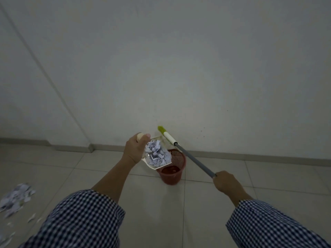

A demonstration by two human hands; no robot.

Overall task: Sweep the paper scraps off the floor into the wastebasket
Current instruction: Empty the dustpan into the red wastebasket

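The left hand (133,149) is covering the dustpan handle (140,135) — only its tip is showing. Well left of it, blurred floor scraps (16,196) are running off the edge. The right hand (226,181) is hiding the near end of the broom pole (195,160).

Wastebasket (171,178) stood close to wall (179,68); dustpan (152,166) overhung its left rim, broom handle (195,159) crossed its right; near floor (161,212) open.
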